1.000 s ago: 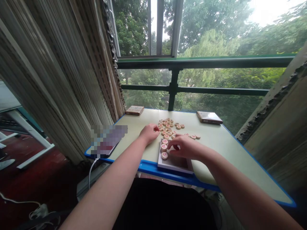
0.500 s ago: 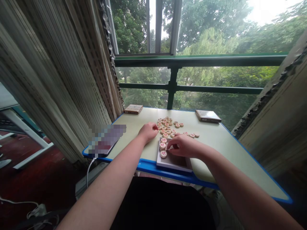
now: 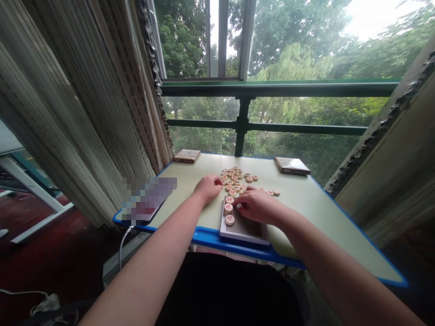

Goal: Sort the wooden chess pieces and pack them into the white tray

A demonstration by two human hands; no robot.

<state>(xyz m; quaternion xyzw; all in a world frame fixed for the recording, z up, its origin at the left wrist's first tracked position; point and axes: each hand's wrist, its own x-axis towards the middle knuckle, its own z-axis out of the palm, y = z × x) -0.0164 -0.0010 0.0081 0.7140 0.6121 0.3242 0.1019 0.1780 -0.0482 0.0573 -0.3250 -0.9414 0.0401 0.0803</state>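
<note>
A shallow open box point(image 3: 246, 238) at the table's near edge holds round wooden xiangqi pieces with red characters along its left side. Among them are a top piece point(image 3: 229, 200), a middle one point(image 3: 228, 208) that looks stacked, and a lower one point(image 3: 229, 220). My right hand point(image 3: 258, 204) is over the box, fingers bent and apart, fingertips beside the middle piece; no held piece shows. My left hand point(image 3: 208, 188) rests on the table left of the loose pieces point(image 3: 232, 193), its fingers curled together. What they hold, if anything, is hidden.
Several more loose pieces point(image 3: 249, 179) lie farther back on the pale table point(image 3: 326, 226), which has a blue rim. Flat boxes stand at the back left point(image 3: 186, 156) and back right point(image 3: 292, 165). A blurred-out device point(image 3: 149, 199) with a white cable point(image 3: 122, 244) lies at left.
The view has shifted slightly. My right hand's fingers have stayed by the middle pieces in the box, with a small change of finger pose. The left hand has hardly moved.
</note>
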